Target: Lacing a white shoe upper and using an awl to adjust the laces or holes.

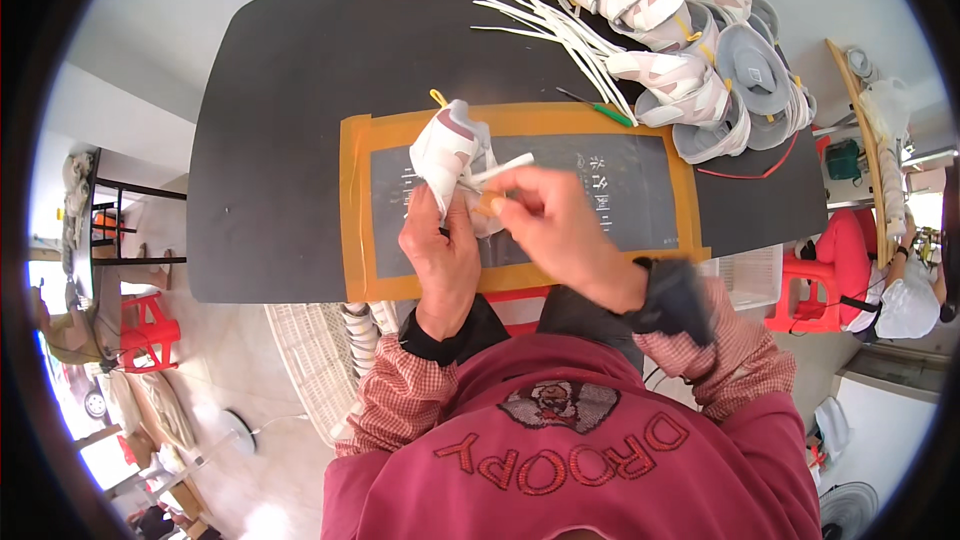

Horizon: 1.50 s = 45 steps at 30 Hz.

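A small shoe upper [441,155], white and mauve with a yellow loop at its heel, stands over the mat in front of me. My left hand [443,255] is closed round its lower end, with the thumb on the near side. From the right, my right hand [560,230] pinches close to the shoe's opening. A small tan-orange thing [487,203] shows at its fingertips; its kind cannot be made out. A flat white lace [503,169] sticks out of the shoe just above these fingers. The fingers partly hide the shoe's near side.
A clear sheet edged with brown tape [356,210] covers part of the black table [270,140]. Loose white laces [560,35] lie at the back, beside many piled shoe uppers [680,90]. A green-handled tool [612,115] lies nearby. White baskets [310,350] stand below; another person [850,260] sits far right.
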Motion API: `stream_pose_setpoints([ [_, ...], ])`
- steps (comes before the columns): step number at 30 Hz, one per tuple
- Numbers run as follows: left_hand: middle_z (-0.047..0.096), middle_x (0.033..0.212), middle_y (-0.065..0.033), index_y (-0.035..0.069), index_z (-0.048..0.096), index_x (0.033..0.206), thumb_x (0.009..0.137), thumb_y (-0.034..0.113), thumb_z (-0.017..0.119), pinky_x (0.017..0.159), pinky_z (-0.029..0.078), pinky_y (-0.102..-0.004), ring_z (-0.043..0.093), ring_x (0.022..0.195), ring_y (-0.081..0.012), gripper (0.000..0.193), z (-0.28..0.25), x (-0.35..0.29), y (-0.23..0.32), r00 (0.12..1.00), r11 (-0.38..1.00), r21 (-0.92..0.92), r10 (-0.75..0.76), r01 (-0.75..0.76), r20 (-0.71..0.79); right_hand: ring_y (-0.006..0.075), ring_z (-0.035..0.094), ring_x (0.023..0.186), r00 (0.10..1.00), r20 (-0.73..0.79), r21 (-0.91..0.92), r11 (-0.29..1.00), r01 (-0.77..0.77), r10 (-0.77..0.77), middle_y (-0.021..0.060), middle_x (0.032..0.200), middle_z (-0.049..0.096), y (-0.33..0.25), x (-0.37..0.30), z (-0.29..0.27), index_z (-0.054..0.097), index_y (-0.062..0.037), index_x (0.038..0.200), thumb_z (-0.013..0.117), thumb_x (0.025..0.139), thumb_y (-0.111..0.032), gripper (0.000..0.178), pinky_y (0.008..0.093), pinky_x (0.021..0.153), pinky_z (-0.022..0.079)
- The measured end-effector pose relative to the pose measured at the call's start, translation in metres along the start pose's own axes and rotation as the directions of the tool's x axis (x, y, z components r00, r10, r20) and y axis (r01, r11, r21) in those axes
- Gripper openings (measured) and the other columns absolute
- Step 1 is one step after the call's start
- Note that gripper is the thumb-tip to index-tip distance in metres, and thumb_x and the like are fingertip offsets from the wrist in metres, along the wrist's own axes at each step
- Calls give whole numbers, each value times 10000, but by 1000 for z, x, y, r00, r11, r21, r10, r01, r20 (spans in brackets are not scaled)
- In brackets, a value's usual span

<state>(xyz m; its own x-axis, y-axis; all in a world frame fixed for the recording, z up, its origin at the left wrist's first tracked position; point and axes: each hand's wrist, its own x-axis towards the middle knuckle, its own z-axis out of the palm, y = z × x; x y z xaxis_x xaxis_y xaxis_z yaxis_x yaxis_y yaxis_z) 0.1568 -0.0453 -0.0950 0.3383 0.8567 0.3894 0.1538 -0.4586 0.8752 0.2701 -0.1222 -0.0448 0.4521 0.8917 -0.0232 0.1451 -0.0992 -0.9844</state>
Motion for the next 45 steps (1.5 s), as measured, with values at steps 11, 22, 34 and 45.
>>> stream_pose_setpoints([
  [11, 604, 844, -135, -27, 607, 1079, 876, -55, 534, 621, 474, -344, 620, 709, -247, 217, 2, -3, 4, 995, 995, 18, -97, 97, -9, 286, 608, 579, 786, 459, -731, 327, 599, -416, 114, 812, 559, -17, -5, -4, 560, 22, 952, 622, 727, -67, 250, 371, 508, 514],
  [22, 617, 847, -145, -26, 606, 1086, 882, -53, 526, 629, 481, -347, 637, 725, -251, 221, 2, -1, 3, 997, 996, 47, -78, 78, -2, 251, 620, 585, 936, 62, 205, 914, -351, 346, 138, 643, 620, -19, 11, 2, 615, 44, 805, 545, 803, -7, 86, 361, 532, 457],
  [34, 618, 841, -141, -26, 608, 1080, 889, -50, 527, 607, 476, -339, 627, 687, -240, 209, 4, -1, 4, 997, 997, -22, -69, 68, -44, 219, 584, 580, 725, 463, -667, 339, 664, -509, 124, 673, 582, -7, 7, -7, 655, 9, 959, 620, 764, -39, 203, 316, 482, 480],
  [45, 635, 810, -42, -33, 616, 1095, 935, 5, 525, 607, 444, -259, 529, 712, -72, 188, 2, 0, 4, 997, 997, 45, -68, 69, -28, 247, 614, 606, 795, 350, -586, 546, 599, -496, 136, 722, 588, -9, 11, -1, 630, 8, 841, 606, 763, -23, 87, 377, 506, 481],
])
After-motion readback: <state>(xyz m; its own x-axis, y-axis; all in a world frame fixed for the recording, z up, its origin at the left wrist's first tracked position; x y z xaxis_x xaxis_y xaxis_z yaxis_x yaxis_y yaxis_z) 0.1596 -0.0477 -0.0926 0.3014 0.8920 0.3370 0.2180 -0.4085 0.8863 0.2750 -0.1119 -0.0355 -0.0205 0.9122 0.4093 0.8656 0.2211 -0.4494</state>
